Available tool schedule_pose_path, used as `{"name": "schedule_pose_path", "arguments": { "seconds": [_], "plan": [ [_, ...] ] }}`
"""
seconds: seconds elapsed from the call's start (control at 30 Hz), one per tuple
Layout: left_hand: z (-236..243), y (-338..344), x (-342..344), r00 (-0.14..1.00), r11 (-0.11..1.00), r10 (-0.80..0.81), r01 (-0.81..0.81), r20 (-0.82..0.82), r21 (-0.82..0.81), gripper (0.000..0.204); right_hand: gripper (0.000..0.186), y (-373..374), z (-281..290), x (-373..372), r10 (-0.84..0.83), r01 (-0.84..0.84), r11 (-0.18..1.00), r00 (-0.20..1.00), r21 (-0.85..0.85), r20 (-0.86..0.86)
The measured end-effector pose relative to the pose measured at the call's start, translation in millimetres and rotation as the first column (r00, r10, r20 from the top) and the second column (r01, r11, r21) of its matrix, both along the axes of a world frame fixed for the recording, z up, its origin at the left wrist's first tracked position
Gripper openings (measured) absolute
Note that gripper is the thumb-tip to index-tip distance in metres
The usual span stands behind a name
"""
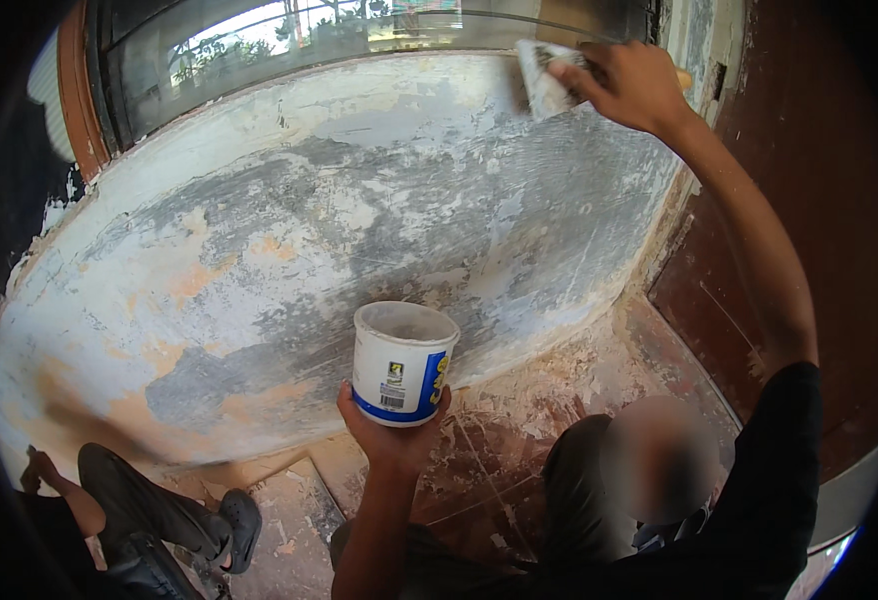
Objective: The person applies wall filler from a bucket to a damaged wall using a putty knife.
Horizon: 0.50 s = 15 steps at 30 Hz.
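My left hand [395,446] is closed around the base of a white plastic tub [374,362] with a blue band, holding it upright from below. Pale residue coats the tub's inside wall; how full it is I cannot tell. Up at the right, my right hand [639,88] grips a wide putty knife [542,82], its blade smeared with pale filler. The blade lies against the upper part of the patchy grey and white wall [359,215], just below the window. A bit of yellowish handle shows behind the hand.
Above the wall runs a dark-framed window [349,40]. A brown door-like panel [809,230] stands at the right. At lower left, another person in dark trousers [139,490] and a dark clog [243,528] is close to the wall. The reddish floor [499,460] is spattered.
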<state>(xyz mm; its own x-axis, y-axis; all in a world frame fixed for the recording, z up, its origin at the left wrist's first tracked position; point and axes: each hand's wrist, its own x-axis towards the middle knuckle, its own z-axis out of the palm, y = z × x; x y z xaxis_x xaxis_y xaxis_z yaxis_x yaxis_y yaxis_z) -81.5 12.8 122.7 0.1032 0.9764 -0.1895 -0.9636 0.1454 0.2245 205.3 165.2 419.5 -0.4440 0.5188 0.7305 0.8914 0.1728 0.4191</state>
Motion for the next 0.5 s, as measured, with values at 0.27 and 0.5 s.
{"name": "schedule_pose_path", "arguments": {
  "seconds": [0.27, 0.5],
  "plan": [
    [0.0, 1.7, 13.4, 0.999, 1.0, -0.02, 0.019, -0.047, -0.013, 0.068, 0.042, -0.5, 7.4, -108.2, 0.169, -0.077, 0.978, 0.834, -0.192, 0.525],
    [-14.5, 11.2, 7.5, 0.997, 0.997, -0.072, 0.072, -0.001, 0.034, 0.065, 0.046, 5.0, 17.5, -108.9, 0.01, 0.035, 0.996, 0.87, -0.082, 0.494]
  ]
}}
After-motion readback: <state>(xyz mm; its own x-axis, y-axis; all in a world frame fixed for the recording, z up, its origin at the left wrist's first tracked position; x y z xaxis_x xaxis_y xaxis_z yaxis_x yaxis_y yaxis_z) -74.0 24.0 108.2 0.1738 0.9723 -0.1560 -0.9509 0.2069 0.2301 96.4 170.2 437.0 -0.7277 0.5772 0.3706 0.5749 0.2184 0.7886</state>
